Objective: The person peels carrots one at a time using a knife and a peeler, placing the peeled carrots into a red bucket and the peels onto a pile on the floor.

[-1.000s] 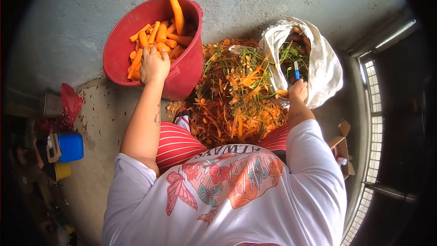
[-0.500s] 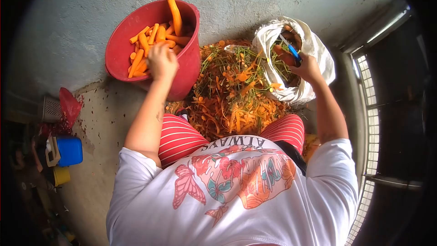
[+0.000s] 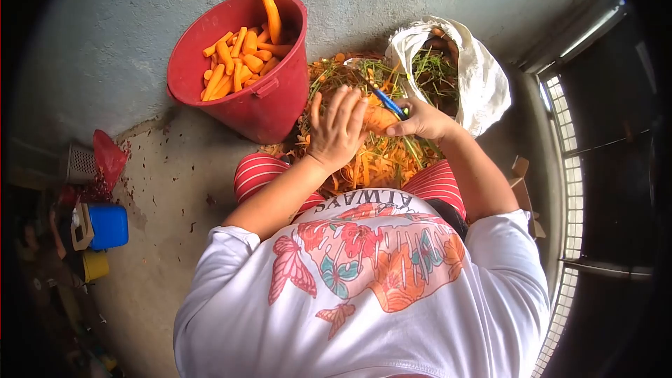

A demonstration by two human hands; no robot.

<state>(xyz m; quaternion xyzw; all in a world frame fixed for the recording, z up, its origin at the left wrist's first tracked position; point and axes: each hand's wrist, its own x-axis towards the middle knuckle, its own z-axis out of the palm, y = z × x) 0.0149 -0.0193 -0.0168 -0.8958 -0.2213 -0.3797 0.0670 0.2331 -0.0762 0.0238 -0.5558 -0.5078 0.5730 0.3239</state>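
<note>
Head view — left hand (image 3: 337, 129) splayed at a carrot (image 3: 378, 119), right hand (image 3: 423, 120) clenching blue peeler (image 3: 389, 103); red bucket (image 3: 266, 108) half-full upper left, sack (image 3: 483, 77) not yet empty.

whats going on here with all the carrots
A person sits on the floor over a pile of peelings, working on a carrot. The right hand grips a blue peeler at the carrot, and the left hand is at its other end with fingers spread. A red bucket on their left holds peeled carrots. A white bag on their right is open, with greens inside.
</note>
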